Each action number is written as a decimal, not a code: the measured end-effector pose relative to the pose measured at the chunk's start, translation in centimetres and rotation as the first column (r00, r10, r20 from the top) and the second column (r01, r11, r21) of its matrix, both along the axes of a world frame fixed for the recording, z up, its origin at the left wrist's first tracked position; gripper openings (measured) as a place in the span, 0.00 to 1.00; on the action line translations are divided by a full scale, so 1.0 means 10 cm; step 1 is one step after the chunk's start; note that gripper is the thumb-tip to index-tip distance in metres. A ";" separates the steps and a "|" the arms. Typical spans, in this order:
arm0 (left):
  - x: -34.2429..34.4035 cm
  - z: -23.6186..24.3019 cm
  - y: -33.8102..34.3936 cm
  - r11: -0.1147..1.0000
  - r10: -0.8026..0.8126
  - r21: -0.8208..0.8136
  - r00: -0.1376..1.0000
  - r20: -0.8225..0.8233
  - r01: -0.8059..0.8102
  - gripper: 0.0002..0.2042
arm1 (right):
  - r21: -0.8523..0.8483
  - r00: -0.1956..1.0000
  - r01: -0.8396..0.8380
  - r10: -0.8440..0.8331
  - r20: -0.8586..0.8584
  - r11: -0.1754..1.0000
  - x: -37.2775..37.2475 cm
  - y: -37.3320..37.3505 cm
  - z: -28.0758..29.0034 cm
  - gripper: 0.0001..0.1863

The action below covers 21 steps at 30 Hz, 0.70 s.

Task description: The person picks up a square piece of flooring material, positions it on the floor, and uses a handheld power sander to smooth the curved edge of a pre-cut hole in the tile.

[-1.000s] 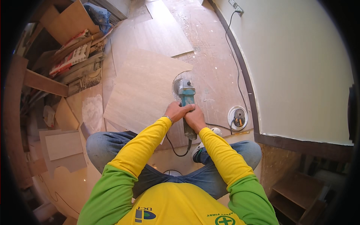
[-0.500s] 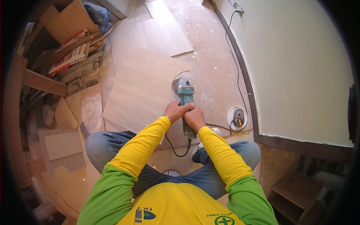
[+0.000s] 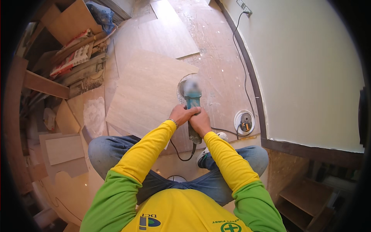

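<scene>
Left hand [image 3: 181,115] wrapped tight around the teal angle grinder [image 3: 192,101], fingers curled over its body. Right hand [image 3: 201,121] clamped just behind, touching the left, gripping the handle end. Grinder head down at the right edge of a large beige tile [image 3: 148,92]. Black cord [image 3: 181,152] trailing between bent knees on the floor.

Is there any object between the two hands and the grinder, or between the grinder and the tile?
Nothing visible. Both the left hand and the right hand already grip the teal angle grinder directly, and its disc end sits at the edge of the large beige tile with nothing between them.
</scene>
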<state>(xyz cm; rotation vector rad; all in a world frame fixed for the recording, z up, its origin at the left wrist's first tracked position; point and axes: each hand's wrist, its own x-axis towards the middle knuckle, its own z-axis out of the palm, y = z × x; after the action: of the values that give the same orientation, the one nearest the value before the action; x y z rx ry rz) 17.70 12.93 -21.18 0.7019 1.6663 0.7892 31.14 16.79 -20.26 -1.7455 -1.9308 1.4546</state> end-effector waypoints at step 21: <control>0.01 0.12 -0.04 0.999 0.038 0.021 0.999 0.029 -0.038 0.28 | -0.023 0.998 0.058 -0.058 -0.015 0.998 -0.04 -0.04 0.13 0.26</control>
<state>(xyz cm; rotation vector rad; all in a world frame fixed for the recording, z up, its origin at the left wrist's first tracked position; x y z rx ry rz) 17.82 12.57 -19.95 0.6725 1.6516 0.8411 30.75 16.40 -18.96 -1.7785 -1.8476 1.4710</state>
